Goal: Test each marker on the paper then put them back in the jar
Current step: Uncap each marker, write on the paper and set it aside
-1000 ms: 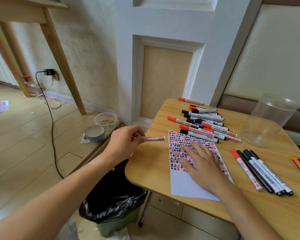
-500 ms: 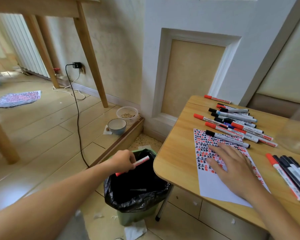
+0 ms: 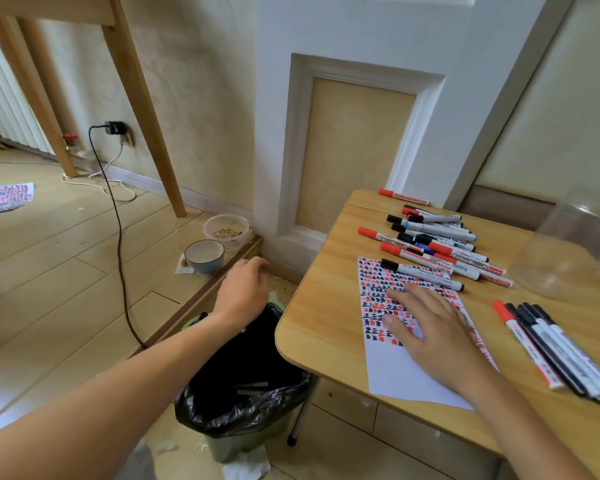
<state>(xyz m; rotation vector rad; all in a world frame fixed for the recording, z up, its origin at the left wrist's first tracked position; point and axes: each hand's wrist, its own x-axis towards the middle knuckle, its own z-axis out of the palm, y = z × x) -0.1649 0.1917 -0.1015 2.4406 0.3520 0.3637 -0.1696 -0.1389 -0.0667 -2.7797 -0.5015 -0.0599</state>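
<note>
Head view: left hand (image 3: 243, 289) hangs over the bin (image 3: 243, 403), fingers loosely curled, empty; right hand (image 3: 426, 330), fingers spread, presses the paper (image 3: 388, 375) near the table's (image 3: 312, 327) left edge.

Paper (image 3: 399, 382) lies on table (image 3: 312, 327), right hand (image 3: 433, 334) flat on it. Marker pile (image 3: 440, 247) behind paper; one marker (image 3: 421, 275) across its far edge. Marker row (image 3: 555, 348) right of paper, jar (image 3: 575, 251) behind row. Trash bin (image 3: 243, 403) left of table, left hand (image 3: 243, 292) above it.
</note>
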